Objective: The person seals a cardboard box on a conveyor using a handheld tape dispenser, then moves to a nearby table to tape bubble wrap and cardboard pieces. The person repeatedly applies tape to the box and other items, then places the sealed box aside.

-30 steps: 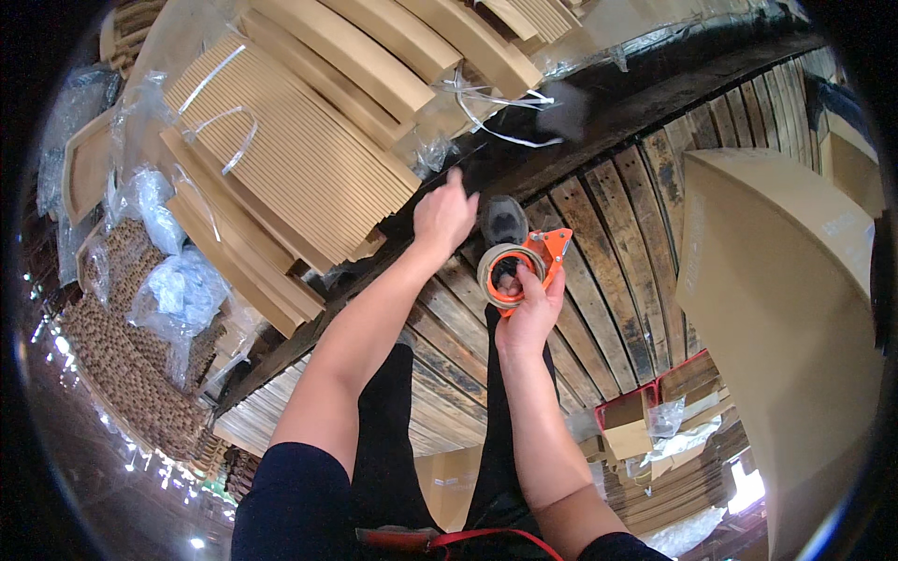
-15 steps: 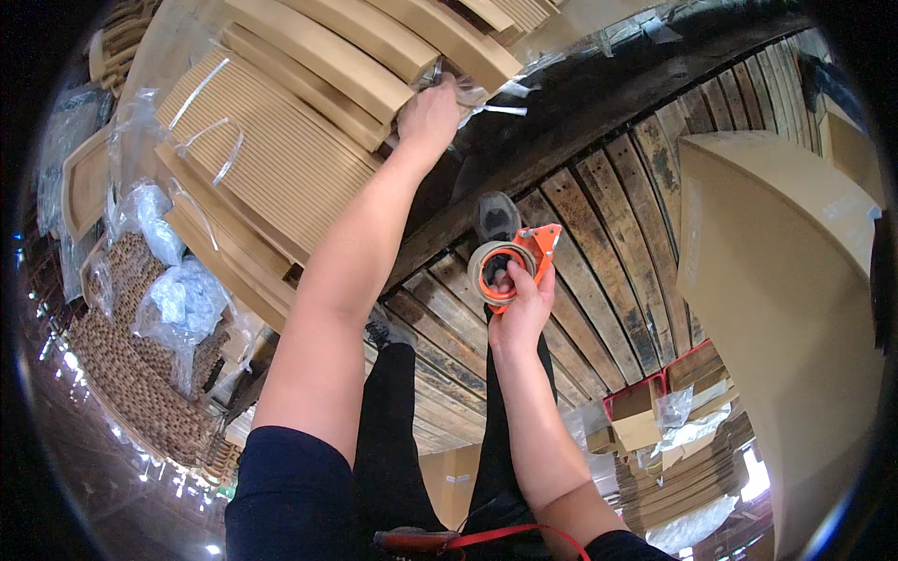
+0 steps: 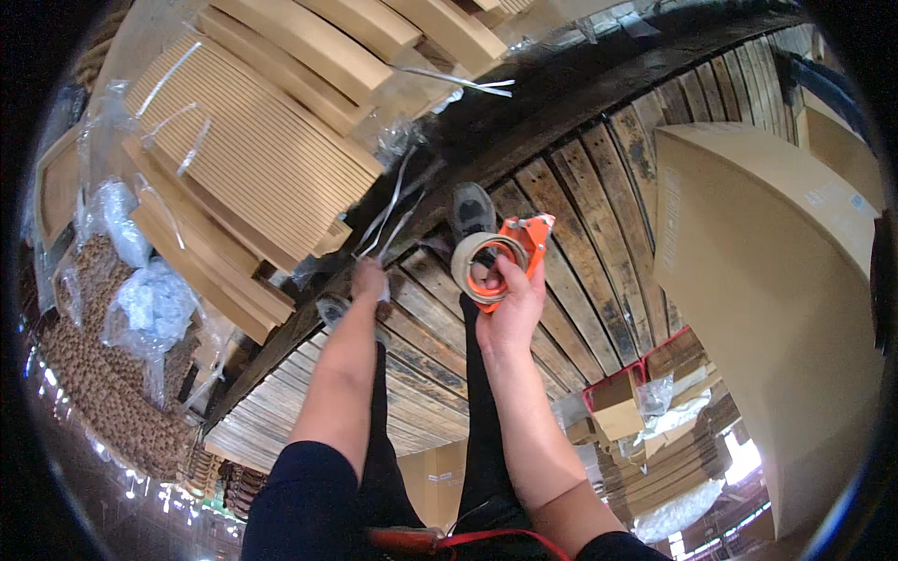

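In my right hand (image 3: pixel 514 304) is an orange tape dispenser (image 3: pixel 538 238), its wide roll of tape (image 3: pixel 465 262) facing left. My fingers pass through the roll's core. My left hand (image 3: pixel 369 280) is closed on loose white strapping (image 3: pixel 398 201), low over the wooden slats near my left shoe (image 3: pixel 333 309). The strapping runs from that hand up toward clear plastic film (image 3: pixel 398 140) at the edge of the cardboard stack (image 3: pixel 262 159). The fingertips of my left hand are partly hidden.
Long folded cardboard pieces (image 3: pixel 309 47) lie at the upper left. Crumpled clear plastic (image 3: pixel 154 304) sits over brown honeycomb board (image 3: pixel 112 346). Wooden slats (image 3: pixel 599 243) form the floor, with a dark gap beside the stack. A large cardboard box (image 3: pixel 767 280) stands on the right.
My left hand has moved down and back from the cardboard edge, drawing white strapping with it. My right hand still holds the tape dispenser, shifted slightly left in view.
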Tool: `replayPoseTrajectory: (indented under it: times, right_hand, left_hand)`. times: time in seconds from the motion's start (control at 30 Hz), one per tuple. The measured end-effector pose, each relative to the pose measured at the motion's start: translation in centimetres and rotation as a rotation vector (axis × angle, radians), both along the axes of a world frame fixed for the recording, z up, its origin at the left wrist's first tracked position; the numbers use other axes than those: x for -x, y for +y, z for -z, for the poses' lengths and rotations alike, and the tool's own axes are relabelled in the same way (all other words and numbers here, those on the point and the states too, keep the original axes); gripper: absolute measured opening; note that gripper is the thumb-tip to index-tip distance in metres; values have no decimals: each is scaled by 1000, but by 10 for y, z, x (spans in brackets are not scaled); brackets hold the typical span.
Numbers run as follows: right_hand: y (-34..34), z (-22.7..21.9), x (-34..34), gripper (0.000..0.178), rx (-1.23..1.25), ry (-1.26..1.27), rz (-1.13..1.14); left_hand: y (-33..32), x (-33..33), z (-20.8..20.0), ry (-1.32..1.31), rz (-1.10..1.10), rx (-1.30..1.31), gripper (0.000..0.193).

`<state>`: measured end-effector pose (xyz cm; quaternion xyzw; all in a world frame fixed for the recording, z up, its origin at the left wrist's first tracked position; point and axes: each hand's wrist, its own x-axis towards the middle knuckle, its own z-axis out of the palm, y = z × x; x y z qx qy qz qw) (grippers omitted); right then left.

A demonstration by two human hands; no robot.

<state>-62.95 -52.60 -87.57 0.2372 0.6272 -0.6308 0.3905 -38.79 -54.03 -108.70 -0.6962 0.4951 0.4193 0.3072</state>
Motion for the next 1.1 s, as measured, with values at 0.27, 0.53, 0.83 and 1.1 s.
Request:
replayPoseTrajectory:
  times: [0.27, 0.53, 0.83, 1.1]
  right_hand:
    - [-28, -26, -45, 44, 86, -16, -110]
    - [-40, -197, -61, 54, 300, 257, -330]
    - [251, -423, -49, 56, -244, 693, -709]
    - [516, -440, -97, 39, -950, -10, -391]
  left_hand:
    - [-61, -37, -61, 662, 293, -548, 74]
    - [-62, -12, -294, 319, 181, -46, 79]
    - [40, -141, -631, 432, 63, -285, 50]
    - [6, -215, -761, 684, -683, -414, 29]
